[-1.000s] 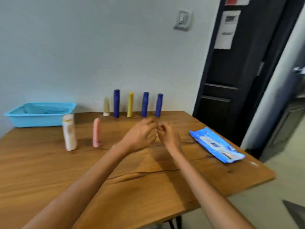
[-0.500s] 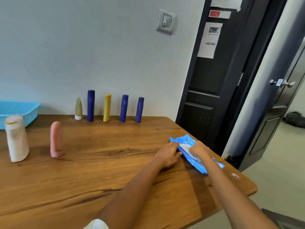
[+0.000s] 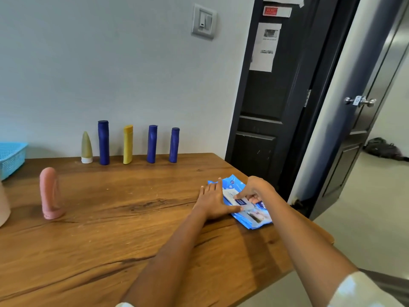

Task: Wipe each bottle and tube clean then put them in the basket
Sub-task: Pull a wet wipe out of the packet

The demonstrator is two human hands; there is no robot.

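Tubes line the wall; hands cover wipes pack.

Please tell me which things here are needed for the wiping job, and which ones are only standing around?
Needed: wipes pack under left hand and right hand; pink tube; three blue tubes; yellow tube; green tube; blue basket.

Not needed: wall switch; door knob; bag on floor.

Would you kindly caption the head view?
Left hand steadies blue wipes pack while right hand works its flap.
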